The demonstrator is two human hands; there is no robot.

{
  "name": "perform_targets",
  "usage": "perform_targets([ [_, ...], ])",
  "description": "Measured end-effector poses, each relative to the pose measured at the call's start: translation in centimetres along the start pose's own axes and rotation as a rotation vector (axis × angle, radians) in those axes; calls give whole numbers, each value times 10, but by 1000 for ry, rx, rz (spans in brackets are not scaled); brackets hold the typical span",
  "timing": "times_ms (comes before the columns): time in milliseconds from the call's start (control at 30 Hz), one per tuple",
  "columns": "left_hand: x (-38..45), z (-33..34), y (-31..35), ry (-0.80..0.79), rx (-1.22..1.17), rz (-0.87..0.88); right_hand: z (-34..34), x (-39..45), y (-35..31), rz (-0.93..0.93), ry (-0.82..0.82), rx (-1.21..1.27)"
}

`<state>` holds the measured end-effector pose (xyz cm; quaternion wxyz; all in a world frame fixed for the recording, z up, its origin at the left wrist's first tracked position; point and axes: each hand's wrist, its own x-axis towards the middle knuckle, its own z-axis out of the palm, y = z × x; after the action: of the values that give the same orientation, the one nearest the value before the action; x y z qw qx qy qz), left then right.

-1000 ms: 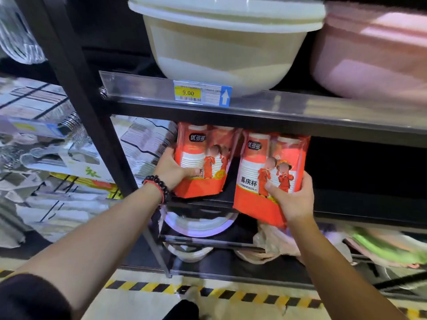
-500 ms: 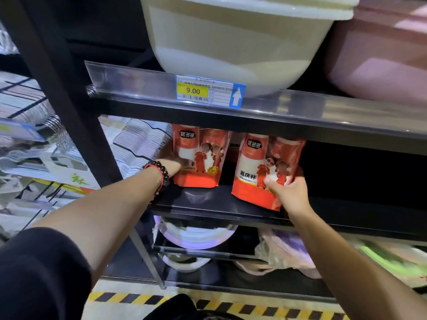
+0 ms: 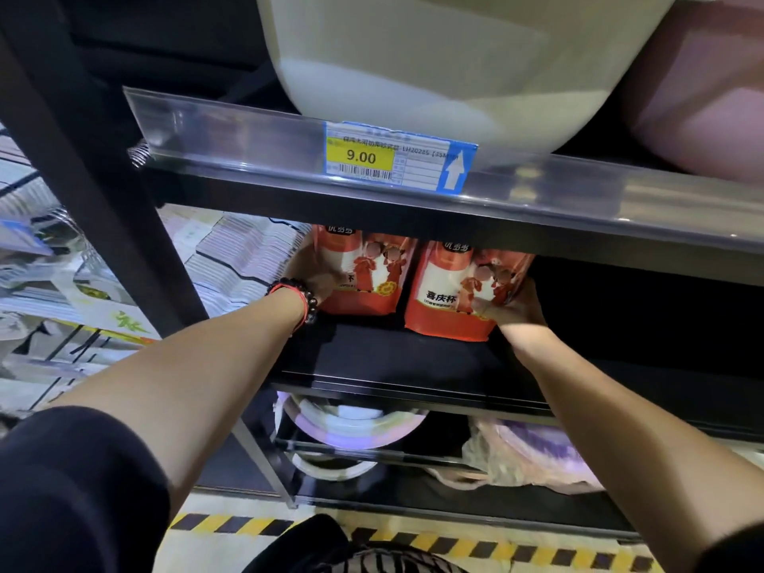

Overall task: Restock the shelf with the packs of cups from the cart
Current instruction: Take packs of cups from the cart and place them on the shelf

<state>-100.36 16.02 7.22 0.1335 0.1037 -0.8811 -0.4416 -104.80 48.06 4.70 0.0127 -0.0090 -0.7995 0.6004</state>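
Observation:
Two red-and-orange packs of cups stand upright side by side deep on the black shelf (image 3: 372,357). My left hand (image 3: 310,279), with a bead bracelet at the wrist, grips the left pack (image 3: 368,275) by its left edge. My right hand (image 3: 512,308) holds the right pack (image 3: 450,291) at its lower right corner. The shelf above hides the tops of both packs. The cart is out of view.
The upper shelf edge carries a clear strip with a 9.00 price tag (image 3: 397,157); a cream basin (image 3: 434,68) and a pink basin (image 3: 703,88) sit on it. Bowls (image 3: 351,432) and bagged goods (image 3: 525,457) fill the lower shelf. A black upright post (image 3: 103,192) stands left. Striped floor tape (image 3: 454,543) runs below.
Both hands have pushed the two packs further back onto the shelf, and the camera has moved closer and lower under the upper shelf edge.

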Motion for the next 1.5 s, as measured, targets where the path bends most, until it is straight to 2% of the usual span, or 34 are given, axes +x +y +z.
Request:
perform_targets([
  [267, 10, 8, -11, -11, 52, -20, 12, 11, -2, -68, -16, -24],
  [533, 6, 12, -19, 81, 2, -62, 20, 12, -9, -34, -23, -12],
  [667, 8, 12, -22, 68, 22, -50, 21, 12, -9, 11, -59, -3],
  [833, 3, 7, -18, 18, -107, -92, 20, 11, -1, 93, -60, 10],
  [967, -6, 7, -13, 30, -167, -117, 19, 5, 6, 123, -24, -23],
  [1133, -24, 7, -9, 22, -130, -227, 10, -17, 22, 255, 126, 0],
  [1267, -54, 12, 0, 128, -245, -346, -2, -53, 27, 257, 82, 37],
  [1333, -71, 14, 2, 172, -210, -411, -4, -65, 22, 254, 57, 28],
  [1400, -88, 17, 3, 151, -206, -458, -3, -77, 19, 208, 13, 3],
  [1500, -121, 27, 9, 22, -254, -456, 0, -100, 20, 97, -77, -40],
])
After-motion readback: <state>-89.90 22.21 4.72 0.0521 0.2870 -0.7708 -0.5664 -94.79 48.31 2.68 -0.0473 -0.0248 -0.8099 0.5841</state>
